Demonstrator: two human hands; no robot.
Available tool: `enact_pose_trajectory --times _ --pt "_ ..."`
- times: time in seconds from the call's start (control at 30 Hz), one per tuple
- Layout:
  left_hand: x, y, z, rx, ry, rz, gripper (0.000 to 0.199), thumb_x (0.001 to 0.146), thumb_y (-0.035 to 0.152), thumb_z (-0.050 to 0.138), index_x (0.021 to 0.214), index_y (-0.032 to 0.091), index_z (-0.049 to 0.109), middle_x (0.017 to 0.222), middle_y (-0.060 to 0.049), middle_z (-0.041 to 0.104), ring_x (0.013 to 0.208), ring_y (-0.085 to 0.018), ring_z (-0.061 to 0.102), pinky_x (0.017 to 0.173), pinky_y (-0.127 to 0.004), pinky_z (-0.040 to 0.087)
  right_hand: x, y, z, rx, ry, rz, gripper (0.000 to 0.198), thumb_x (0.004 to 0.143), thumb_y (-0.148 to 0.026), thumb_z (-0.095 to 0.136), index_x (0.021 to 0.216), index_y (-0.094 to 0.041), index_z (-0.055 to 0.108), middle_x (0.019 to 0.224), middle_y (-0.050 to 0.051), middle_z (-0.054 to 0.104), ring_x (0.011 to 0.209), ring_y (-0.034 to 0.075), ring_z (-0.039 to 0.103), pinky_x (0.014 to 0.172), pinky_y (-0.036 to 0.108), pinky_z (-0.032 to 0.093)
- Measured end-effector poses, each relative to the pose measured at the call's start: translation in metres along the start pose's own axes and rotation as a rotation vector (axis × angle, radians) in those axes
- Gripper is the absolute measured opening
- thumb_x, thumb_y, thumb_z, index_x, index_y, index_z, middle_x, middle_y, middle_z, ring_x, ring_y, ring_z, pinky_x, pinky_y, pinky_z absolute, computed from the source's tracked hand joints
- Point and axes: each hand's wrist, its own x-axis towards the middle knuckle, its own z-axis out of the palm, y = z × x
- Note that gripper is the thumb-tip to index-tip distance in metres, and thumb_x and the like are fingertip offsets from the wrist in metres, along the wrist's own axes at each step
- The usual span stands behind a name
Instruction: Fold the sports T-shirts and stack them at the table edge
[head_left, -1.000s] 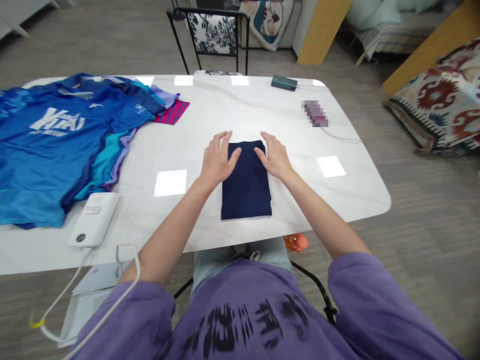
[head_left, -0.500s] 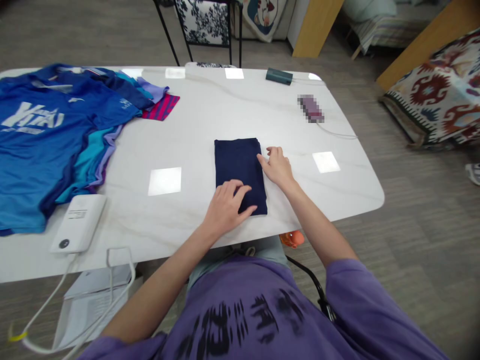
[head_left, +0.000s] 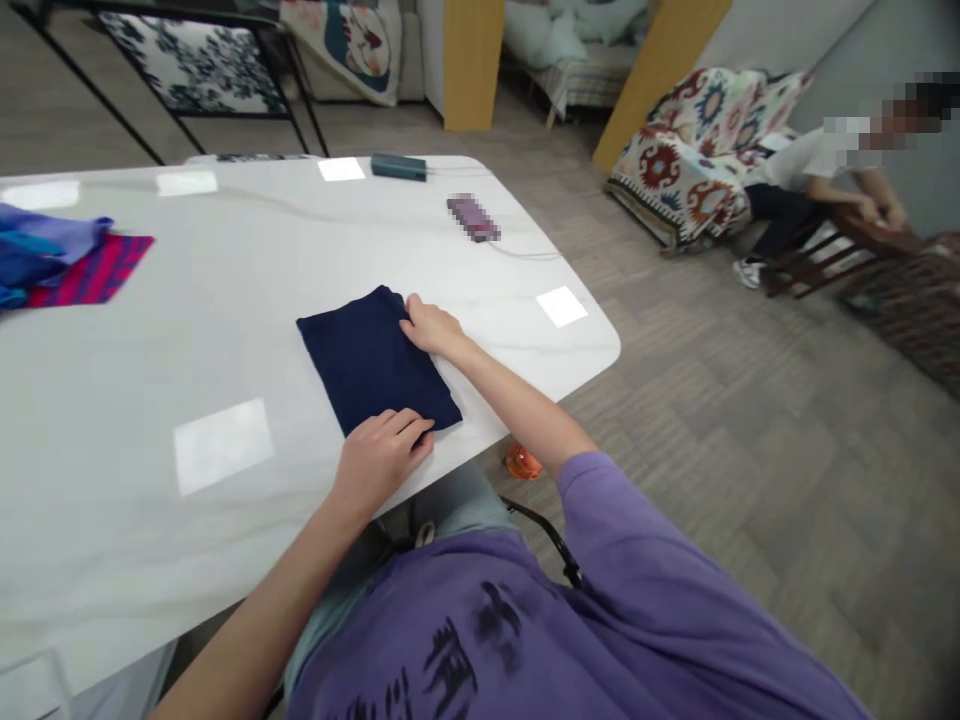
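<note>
A folded navy garment (head_left: 367, 350) lies flat on the white table, turned at a slant to my body. My left hand (head_left: 382, 450) is at its near edge, with bent fingers closed on the cloth there. At the far right side, my right hand (head_left: 431, 325) pinches the garment's edge, its thumb on top of the cloth. The parts of the fingers under the edges are hidden.
A pile of shirts (head_left: 45, 250) shows at the left of the table (head_left: 225, 330). Toward the back right are a dark green box-shaped device (head_left: 399, 167) and a pixelated phone-like object (head_left: 474, 217), both with cables. A person (head_left: 832, 170) sits at the far right.
The view has swung right, so most of the shirt pile has left it. Both hands have closed on the garment's edges, and the cloth now lies more slanted.
</note>
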Motion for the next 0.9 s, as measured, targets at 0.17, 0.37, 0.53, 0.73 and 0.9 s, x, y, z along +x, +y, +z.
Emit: enact_pose_trajectory --times 0.17,0.37,0.53,0.73,0.9 --pt "0.101 0.071 0.046 -0.109 -0.122 0.096 0.021 0.108 0.026 0.065 0.106 0.024 0.086 0.107 -0.011 0.082 0.096 -0.029 0.075 0.08 -0.044 0.055 -0.029 0.106 -0.057 -0.057 0.017 0.165 0.036 0.12 -0.046 0.049 0.144 -0.019 0.053 0.143 0.016 0.077 0.126 0.031 0.075 0.11 0.049 0.061" --pt "0.219 0.151 0.098 -0.154 -0.195 0.204 0.021 0.109 0.024 0.065 0.106 0.019 0.085 0.111 -0.014 0.079 0.105 -0.028 0.075 0.086 -0.042 0.054 -0.049 0.215 -0.121 -0.181 0.089 0.392 0.04 0.117 -0.033 0.049 0.152 -0.015 0.054 0.149 0.024 0.073 0.137 0.038 0.071 0.117 0.058 0.056" --pt "0.251 0.195 0.104 -0.193 -0.19 0.216 0.029 0.115 0.026 0.057 0.127 0.015 0.08 0.127 -0.017 0.077 0.111 -0.028 0.075 0.088 -0.043 0.055 -0.063 0.248 -0.143 -0.253 0.217 0.44 0.051 0.114 -0.026 0.044 0.16 -0.008 0.055 0.158 0.027 0.066 0.147 0.038 0.065 0.125 0.055 0.051" --pt "0.173 0.174 0.072 -0.258 -0.215 0.251 0.05 0.112 0.063 0.066 0.131 0.018 0.078 0.129 -0.014 0.08 0.116 -0.03 0.077 0.096 -0.044 0.059 -0.082 0.25 -0.108 -0.225 0.337 0.057 0.07 0.118 -0.047 0.045 0.18 -0.015 0.045 0.186 0.022 0.041 0.175 0.033 0.039 0.14 0.059 0.037" --pt "0.082 0.08 0.001 -0.412 -0.14 0.083 0.052 0.116 0.065 0.058 0.142 0.023 0.076 0.137 -0.013 0.082 0.126 -0.028 0.078 0.109 -0.045 0.06 -0.079 0.273 -0.077 -0.024 0.325 -0.057 0.102 0.104 -0.089 0.034 0.168 -0.015 0.066 0.176 0.032 0.048 0.173 0.044 0.041 0.139 0.074 0.032"
